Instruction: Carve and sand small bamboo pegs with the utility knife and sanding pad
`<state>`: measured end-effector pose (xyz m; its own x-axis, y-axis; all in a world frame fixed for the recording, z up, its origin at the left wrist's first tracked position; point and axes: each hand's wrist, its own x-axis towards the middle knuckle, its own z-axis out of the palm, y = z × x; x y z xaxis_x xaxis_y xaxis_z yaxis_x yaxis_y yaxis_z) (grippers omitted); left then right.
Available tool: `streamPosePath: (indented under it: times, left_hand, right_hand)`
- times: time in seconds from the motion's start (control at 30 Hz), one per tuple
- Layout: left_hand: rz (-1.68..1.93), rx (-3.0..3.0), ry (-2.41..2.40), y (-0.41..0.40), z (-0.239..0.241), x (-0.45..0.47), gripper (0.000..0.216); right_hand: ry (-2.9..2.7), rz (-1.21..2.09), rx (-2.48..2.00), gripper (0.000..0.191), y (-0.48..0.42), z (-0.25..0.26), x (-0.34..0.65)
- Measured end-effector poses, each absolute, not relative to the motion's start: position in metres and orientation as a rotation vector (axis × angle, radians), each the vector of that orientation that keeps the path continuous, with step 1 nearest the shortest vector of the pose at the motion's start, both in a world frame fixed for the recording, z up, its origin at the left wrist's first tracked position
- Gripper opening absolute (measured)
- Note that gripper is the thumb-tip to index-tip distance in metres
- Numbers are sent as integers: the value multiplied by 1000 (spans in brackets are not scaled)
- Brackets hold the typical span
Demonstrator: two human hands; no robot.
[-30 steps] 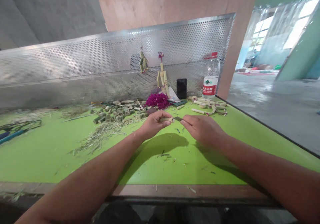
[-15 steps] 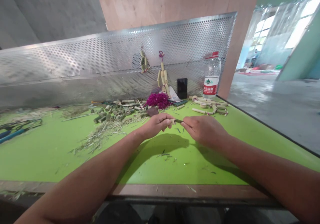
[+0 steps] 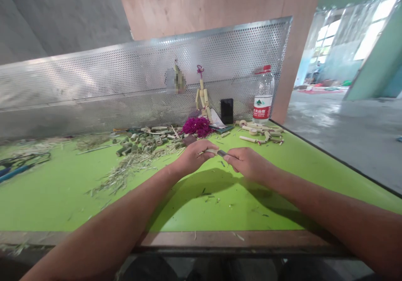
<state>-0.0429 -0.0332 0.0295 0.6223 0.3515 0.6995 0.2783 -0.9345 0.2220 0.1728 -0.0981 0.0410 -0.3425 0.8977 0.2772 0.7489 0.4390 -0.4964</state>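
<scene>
My left hand (image 3: 192,157) is shut around a thin pale bamboo stick (image 3: 211,151), whose end pokes out past the fingers. My right hand (image 3: 246,163) pinches a small dark blade (image 3: 222,153) between thumb and fingers. The blade's edge rests against the bamboo near its end, and the fingers hide most of the stick. Both hands hover over the green table top (image 3: 226,214), with their shadows falling below them.
Bamboo offcuts and shavings (image 3: 135,168) lie left of my hands, and cut bamboo parts (image 3: 260,134) lie to the right. A jointed bamboo figure (image 3: 202,96), a magenta tassel (image 3: 194,126), a phone (image 3: 226,111) and a water bottle (image 3: 262,99) stand against a perforated metal panel (image 3: 94,84).
The blade and the bamboo stick now sit closer together, with the hands slightly lower. The whole view has shifted a little as my head moved.
</scene>
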Motion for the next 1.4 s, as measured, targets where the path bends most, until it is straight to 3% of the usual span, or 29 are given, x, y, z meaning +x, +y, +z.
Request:
streamPosePath:
  times: [0.23, 0.63, 0.8, 0.93, 1.07, 1.4]
  left_hand:
    - [1462, 2896, 332, -27, 28, -42, 19]
    - [1596, 2952, 236, -30, 34, -42, 7]
    - [1510, 2731, 528, -22, 26, -48, 12]
    - [1323, 2485, 799, -24, 25, -52, 34]
    - [1285, 2411, 707, -31, 28, -49, 16]
    - [1185, 1937, 636, -38, 27, -45, 16]
  right_hand:
    - [-1804, 1194, -1230, 27, -98, 36, 168]
    - [-1329, 1832, -1129, 25, -98, 40, 170]
    - [-1394, 1638, -1239, 27, -92, 41, 175]
    - [-1699, 1014, -1365, 30, -89, 44, 180]
    - [-1882, 401, -1296, 31, -87, 45, 186]
    - [-1645, 522, -1027, 30, -80, 40, 189]
